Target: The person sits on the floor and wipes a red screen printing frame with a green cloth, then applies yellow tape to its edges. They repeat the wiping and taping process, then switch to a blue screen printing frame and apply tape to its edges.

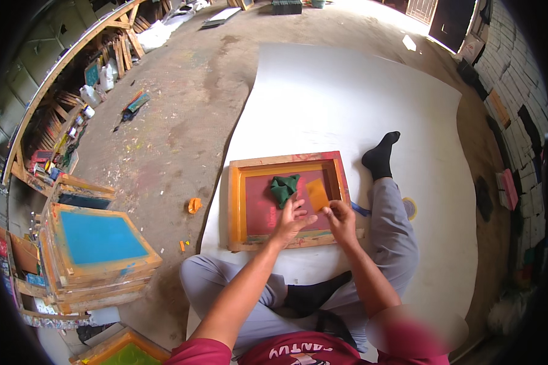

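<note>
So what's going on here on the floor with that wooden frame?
A person sits on a big white sheet with a wooden screen-printing frame in front of them. The left hand rests on the frame's reddish mesh, and the right hand pinches a strip of orange tape over it. A crumpled green cloth lies on the mesh. More frames are stacked to the person's left.

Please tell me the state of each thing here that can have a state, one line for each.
Screen printing frame: lying flat on the white sheet, mesh side up.
Green cloth: crumpled, resting on the mesh.
Orange tape strip: partly lifted, pinched by the right hand.
Left hand: open, fingers spread on the mesh.
Stacked frames: piled flat.
</note>
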Action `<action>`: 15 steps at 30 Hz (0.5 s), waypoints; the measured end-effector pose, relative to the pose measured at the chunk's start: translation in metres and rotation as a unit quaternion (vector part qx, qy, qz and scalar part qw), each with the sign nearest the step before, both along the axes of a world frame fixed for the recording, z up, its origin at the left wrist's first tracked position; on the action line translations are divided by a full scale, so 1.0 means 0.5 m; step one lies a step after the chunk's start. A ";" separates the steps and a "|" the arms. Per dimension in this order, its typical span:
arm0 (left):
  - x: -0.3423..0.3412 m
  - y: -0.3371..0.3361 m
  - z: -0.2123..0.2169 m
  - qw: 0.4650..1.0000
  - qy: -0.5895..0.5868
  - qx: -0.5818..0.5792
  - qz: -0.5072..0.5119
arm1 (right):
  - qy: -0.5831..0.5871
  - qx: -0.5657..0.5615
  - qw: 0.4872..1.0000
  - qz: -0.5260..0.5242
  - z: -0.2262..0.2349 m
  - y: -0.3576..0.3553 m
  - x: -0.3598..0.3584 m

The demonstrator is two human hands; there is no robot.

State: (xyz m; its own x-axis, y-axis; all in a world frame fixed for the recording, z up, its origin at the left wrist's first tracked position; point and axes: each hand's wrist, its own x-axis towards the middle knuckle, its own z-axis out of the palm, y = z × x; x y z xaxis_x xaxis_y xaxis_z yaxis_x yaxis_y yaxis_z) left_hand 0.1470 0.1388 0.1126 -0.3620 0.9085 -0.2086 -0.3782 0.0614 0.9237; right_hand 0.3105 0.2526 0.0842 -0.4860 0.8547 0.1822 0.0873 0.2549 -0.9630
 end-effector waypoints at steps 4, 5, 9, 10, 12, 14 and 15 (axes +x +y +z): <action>-0.010 -0.011 0.021 0.992 0.011 0.127 -0.006 | 0.036 -0.080 0.993 0.073 0.064 -0.094 -0.024; -0.014 -0.025 0.013 0.991 0.012 0.131 0.007 | 0.030 -0.097 0.991 0.087 0.078 -0.104 -0.028; -0.025 -0.068 -0.002 0.988 0.037 0.139 0.050 | 0.022 -0.123 0.985 0.116 0.157 -0.113 -0.033; -0.024 -0.077 -0.004 0.986 0.047 0.144 0.065 | 0.040 -0.117 0.986 0.114 0.168 -0.113 -0.039; -0.029 -0.085 -0.015 0.982 0.067 0.162 0.077 | 0.048 -0.128 0.982 0.132 0.201 -0.112 -0.052; -0.038 -0.088 -0.030 0.976 0.088 0.187 0.073 | 0.045 -0.108 0.985 0.130 0.197 -0.111 -0.073; -0.034 -0.095 -0.034 0.977 0.103 0.171 0.073 | 0.042 -0.100 0.986 0.129 0.194 -0.113 -0.078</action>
State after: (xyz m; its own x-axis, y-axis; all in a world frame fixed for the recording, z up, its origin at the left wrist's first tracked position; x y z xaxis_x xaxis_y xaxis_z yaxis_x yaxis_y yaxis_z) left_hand 0.1298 0.0913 0.0956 -0.4954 0.8479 0.1888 -0.1637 -0.3046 0.9383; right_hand 0.2714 0.1961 0.1810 -0.6818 0.7281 0.0706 -0.0367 0.0624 -0.9974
